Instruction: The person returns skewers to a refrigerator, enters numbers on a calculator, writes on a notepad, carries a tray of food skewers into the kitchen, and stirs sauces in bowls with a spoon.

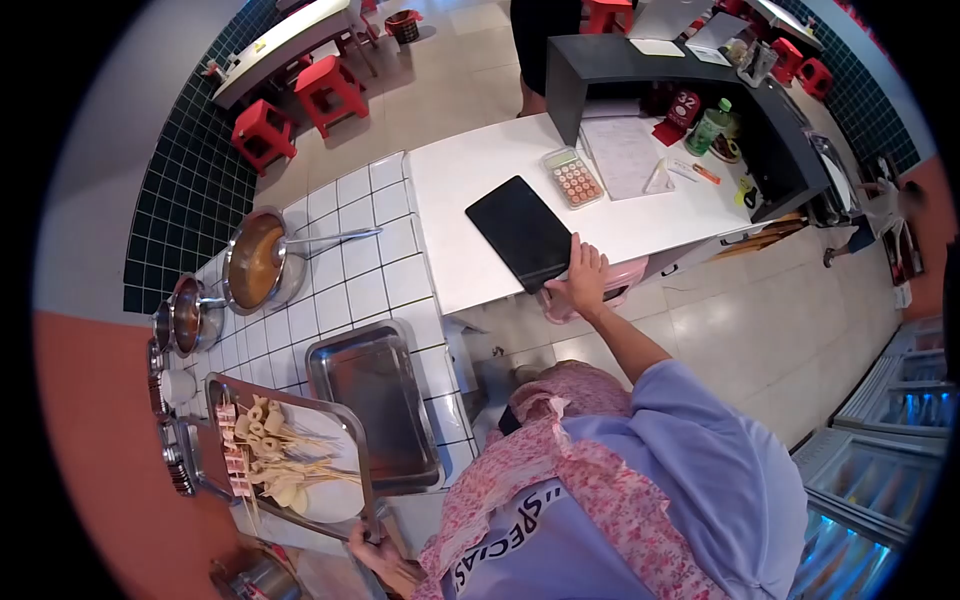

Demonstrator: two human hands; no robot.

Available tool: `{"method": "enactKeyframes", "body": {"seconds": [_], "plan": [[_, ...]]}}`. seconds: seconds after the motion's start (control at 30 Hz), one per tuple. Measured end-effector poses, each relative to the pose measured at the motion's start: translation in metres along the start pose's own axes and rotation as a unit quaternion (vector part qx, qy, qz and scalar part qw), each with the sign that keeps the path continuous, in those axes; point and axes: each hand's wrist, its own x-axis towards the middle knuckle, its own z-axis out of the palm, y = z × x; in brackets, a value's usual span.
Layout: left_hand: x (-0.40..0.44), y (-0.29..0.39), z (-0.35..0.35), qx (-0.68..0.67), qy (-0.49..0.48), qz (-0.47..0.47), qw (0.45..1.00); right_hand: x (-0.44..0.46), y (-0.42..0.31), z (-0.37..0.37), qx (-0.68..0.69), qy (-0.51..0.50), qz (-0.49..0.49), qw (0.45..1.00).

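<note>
At the lower left, my left hand (383, 562) is closed on the near corner of a metal tray (364, 455). On its white liner lie several skewers (275, 450) of pale rings and pieces, with pink-and-white ones along the left side. My right hand (583, 280) rests at the edge of the white counter (450, 240), fingers stretched out and apart, by the lower corner of a black tablet (522, 232). The thumb reaches toward that corner; whether it presses on the tablet I cannot tell.
A second metal tray (375, 400) sits on the white-tiled counter (345, 265). Beyond it stand metal bowls of brown liquid (255, 265) with ladles. A calculator (573, 180), papers (622, 150) and a green bottle (708, 127) are on the counter. Below is something pink (565, 305).
</note>
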Motion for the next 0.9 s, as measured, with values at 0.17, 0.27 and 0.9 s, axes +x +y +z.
{"method": "enactKeyframes", "body": {"seconds": [0.17,0.27,0.9], "plan": [[-0.033,-0.016,0.043,0.009,0.034,0.01,0.999,0.01,-0.012,0.005,0.004,0.015,0.001,1.0],[-0.043,-0.02,0.054,0.026,0.025,0.034,0.999,0.02,-0.012,0.015,0.014,0.031,-0.013,0.999],[-0.058,-0.037,0.053,0.037,-0.031,0.041,0.998,0.228,0.093,0.013,0.024,-0.116,-0.015,0.993]]}}
